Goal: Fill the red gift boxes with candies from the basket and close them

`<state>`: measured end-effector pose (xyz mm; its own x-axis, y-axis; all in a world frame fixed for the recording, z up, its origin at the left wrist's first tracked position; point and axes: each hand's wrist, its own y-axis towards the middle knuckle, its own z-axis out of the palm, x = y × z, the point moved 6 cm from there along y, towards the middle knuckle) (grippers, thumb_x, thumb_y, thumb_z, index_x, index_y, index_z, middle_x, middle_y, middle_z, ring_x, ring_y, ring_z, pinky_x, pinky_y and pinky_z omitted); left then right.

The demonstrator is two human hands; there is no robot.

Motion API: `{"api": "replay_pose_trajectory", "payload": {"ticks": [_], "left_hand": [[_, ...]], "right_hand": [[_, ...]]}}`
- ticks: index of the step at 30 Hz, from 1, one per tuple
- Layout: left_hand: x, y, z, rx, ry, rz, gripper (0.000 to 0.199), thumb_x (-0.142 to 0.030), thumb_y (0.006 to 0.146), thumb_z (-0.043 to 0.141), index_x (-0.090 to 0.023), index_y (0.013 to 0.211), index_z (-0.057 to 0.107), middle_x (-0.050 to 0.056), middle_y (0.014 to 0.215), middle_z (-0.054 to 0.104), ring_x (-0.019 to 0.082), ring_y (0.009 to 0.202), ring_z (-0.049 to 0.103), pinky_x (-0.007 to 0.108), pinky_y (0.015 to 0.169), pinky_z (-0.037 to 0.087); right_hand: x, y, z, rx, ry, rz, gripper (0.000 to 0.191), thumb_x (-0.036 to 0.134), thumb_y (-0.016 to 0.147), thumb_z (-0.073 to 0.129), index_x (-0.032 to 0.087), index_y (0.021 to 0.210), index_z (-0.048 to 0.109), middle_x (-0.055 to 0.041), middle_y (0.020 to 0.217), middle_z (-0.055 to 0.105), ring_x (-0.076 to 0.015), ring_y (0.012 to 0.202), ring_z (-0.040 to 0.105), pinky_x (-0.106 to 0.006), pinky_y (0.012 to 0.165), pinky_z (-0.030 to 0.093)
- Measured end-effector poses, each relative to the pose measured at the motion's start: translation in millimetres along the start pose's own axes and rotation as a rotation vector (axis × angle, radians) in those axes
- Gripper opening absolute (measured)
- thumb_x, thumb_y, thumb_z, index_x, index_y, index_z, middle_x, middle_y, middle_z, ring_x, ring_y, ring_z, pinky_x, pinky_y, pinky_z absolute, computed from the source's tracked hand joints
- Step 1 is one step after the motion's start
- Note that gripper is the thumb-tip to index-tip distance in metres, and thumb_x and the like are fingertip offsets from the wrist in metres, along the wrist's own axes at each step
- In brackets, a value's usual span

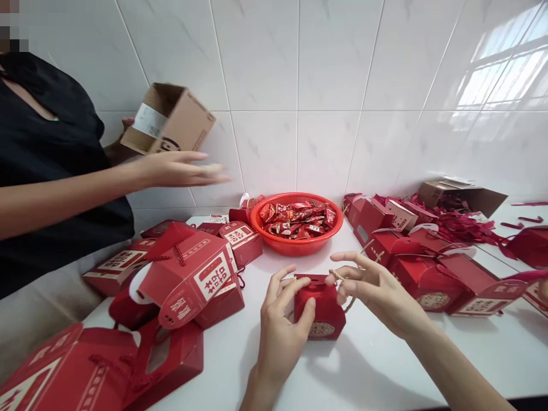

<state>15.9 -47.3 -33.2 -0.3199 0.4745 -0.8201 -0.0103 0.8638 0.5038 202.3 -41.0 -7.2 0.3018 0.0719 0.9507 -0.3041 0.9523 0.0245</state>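
Cord in the fingers at the top of a small red gift box

The small red gift box stands on the white table between the two hands. The left hand is half curled, its thumb on the box's front and its fingers at the top, steadying it. The right hand pinches a twisted tan cord between thumb and fingertips just above the box's right side, its other fingers loosely spread.

The step in hand appears to be working the cord at the top of the box; the next move would call for a steady left hold and a fine right pinch.

Beyond the hands, a red basket holds wrapped sweets. Red boxes lie left and right of them. Ahead and to the left, a co-worker's blurred hand is outstretched before a cardboard carton.
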Motion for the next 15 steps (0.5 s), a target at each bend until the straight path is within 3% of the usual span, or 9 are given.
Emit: {"api": "replay_pose_trajectory", "payload": {"ticks": [3,5,9,15], "left_hand": [[-14,-3,3.2,0.093,-0.085,0.032,0.030,-0.027,0.093,0.063,-0.031,0.121,0.067,0.008,0.141,0.053,0.026,0.129,0.056,0.041,0.106,0.051],[-27,-6,7.2,0.165,-0.187,0.044,0.037,-0.031,0.096,0.059,-0.036,0.133,0.059,0.006,0.150,0.046,0.027,0.137,0.051,0.043,0.112,0.047],[-47,-8,18.9,0.294,-0.307,0.036,0.047,-0.044,0.097,0.057,-0.036,0.143,0.052,0.006,0.163,0.029,0.033,0.143,0.044,0.044,0.111,0.047],[-47,-5,22.0,0.312,-0.382,0.018,0.057,-0.050,0.092,0.062,-0.030,0.145,0.052,0.010,0.166,0.027,0.039,0.147,0.037,0.053,0.115,0.041]], "right_hand": [[6,-6,16,-0.026,-0.250,-0.140,0.043,0.028,0.083,0.078,0.025,0.120,0.058,-0.0033,0.098,0.072,-0.0161,0.089,0.067,-0.028,0.079,0.050],[7,-9,30,-0.028,-0.408,-0.246,0.044,0.025,0.084,0.076,0.027,0.123,0.055,-0.0019,0.100,0.072,-0.0168,0.097,0.066,-0.029,0.085,0.050],[-4,-7,47,-0.092,-0.477,-0.354,0.042,0.026,0.090,0.067,0.030,0.127,0.048,0.0001,0.099,0.071,-0.0148,0.085,0.065,-0.027,0.075,0.052],[-19,1,41,-0.185,-0.296,-0.321,0.036,0.039,0.094,0.063,0.027,0.125,0.049,0.0014,0.082,0.068,-0.0156,0.076,0.064,-0.029,0.073,0.051]]}}
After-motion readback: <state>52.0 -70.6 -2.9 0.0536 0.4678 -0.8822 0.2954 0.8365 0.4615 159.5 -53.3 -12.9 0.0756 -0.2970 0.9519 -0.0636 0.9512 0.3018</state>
